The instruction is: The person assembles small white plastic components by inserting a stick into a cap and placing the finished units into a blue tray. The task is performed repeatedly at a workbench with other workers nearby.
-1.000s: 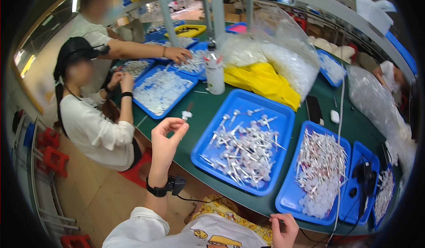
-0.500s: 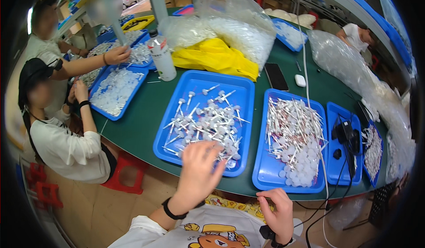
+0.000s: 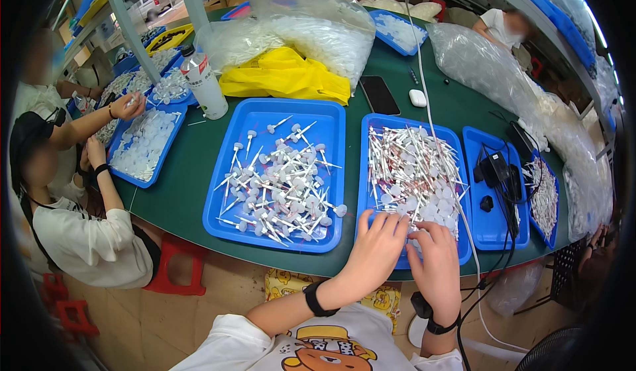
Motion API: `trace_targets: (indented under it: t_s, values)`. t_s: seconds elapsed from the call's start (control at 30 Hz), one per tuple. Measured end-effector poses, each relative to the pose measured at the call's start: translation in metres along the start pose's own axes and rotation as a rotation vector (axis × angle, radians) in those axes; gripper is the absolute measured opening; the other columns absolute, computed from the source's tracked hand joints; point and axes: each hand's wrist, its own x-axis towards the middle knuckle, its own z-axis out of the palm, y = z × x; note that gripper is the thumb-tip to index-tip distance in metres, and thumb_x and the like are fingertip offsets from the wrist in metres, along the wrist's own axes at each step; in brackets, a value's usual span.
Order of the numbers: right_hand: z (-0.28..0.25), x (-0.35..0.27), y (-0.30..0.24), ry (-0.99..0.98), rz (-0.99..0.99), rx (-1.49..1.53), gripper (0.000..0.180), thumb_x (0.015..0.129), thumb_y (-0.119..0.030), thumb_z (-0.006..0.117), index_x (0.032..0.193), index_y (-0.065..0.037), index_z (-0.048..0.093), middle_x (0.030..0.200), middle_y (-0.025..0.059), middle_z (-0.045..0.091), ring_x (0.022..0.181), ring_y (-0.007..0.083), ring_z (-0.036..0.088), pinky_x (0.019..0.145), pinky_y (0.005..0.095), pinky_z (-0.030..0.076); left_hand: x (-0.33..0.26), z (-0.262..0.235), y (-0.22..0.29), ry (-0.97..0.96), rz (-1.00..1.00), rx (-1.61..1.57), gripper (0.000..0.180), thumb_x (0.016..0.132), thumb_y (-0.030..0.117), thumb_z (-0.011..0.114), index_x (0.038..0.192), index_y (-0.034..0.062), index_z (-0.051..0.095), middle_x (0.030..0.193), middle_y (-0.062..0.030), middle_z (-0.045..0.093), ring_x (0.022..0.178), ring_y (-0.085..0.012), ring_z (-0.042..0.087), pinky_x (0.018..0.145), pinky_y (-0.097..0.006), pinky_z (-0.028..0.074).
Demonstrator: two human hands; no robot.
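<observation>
My left hand [image 3: 376, 250] reaches over the near edge of a blue tray [image 3: 468, 238], its fingers extended a little apart over the pieces. Beside it, my right hand [image 3: 435, 257] has its thumb and fingers bent together close to the left fingertips; whatever they hold is too small to make out. Thin white sticks [image 3: 414, 156] fill the far part of this tray, and translucent white discs [image 3: 434, 207] lie in its near part. Left of my hands, a second blue tray [image 3: 218, 220] contains many sticks with discs fitted on them [image 3: 281, 189].
A smaller blue tray [image 3: 480, 235] with black cables and adapters [image 3: 493, 170] stands to the right. Beyond are a phone [image 3: 379, 95], a white case [image 3: 417, 98], a bottle [image 3: 205, 86] and a yellow bag [image 3: 281, 76]. A white cable [image 3: 434, 126] hangs across. Co-workers sit at left.
My left hand has moved right, from above the pile of fitted sticks to the other tray. My right hand has risen from the table edge to that tray. The view has shifted.
</observation>
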Motion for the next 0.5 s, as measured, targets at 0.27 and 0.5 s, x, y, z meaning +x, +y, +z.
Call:
trace_targets:
  t_s: [0.27,0.5]
  values:
    - [-0.023,0.029,0.0,-0.147,-0.028,-0.09,0.011,0.081,-0.005,0.066,0.091,-0.001,0.064,0.086,0.0137,0.063,0.086,0.0327,0.059,0.078,0.0423,0.045,0.011,0.02,-0.002,-0.069,-0.044,-0.071,0.037,0.073,-0.004,0.059,0.11,-0.0065,0.056,0.102,-0.017,0.054,0.096,-0.0317,0.056,0.082,-0.04,0.045]
    - [0.033,0.109,0.028,-0.281,0.029,-0.03,0.014,0.079,-0.016,0.069,0.082,-0.003,0.071,0.077,0.017,0.069,0.075,0.0358,0.067,0.069,0.0428,0.053,0.006,0.023,0.005,-0.038,-0.093,-0.073,0.037,0.074,-0.008,0.055,0.111,-0.0051,0.055,0.096,-0.0198,0.054,0.085,-0.0359,0.056,0.08,-0.043,0.046]
